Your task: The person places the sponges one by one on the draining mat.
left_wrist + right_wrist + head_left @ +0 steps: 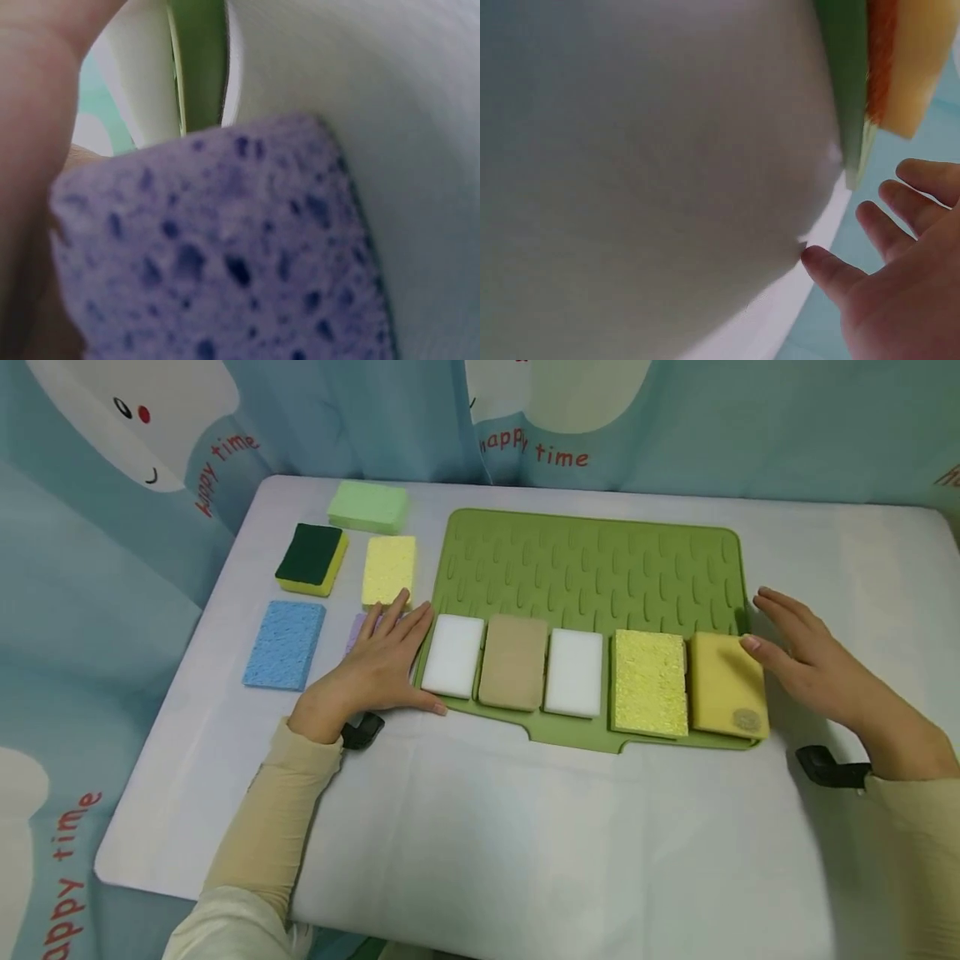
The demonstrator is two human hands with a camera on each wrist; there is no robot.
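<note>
My left hand (375, 662), fingers spread, lies at the left edge of a green ridged mat (592, 560). Under it, mostly hidden in the head view, is a purple sponge (354, 631); the left wrist view shows its pitted face (225, 247) close up. Along the mat's near side runs a row: a white sponge (453, 656), a tan sponge (513, 662), a second white sponge (573, 672), a speckled yellow sponge (649, 682) and a smooth yellow sponge (726, 681). By that last one, my right hand (817, 668) has its fingers extended; whether the thumb touches it I cannot tell.
Left of the mat lie a light green sponge (368, 507), a pale yellow sponge (390, 568), a yellow sponge with a dark green scouring top (311, 558) and a blue sponge (283, 645). A white-covered table (525, 835) bears everything; a printed curtain (375, 418) hangs behind.
</note>
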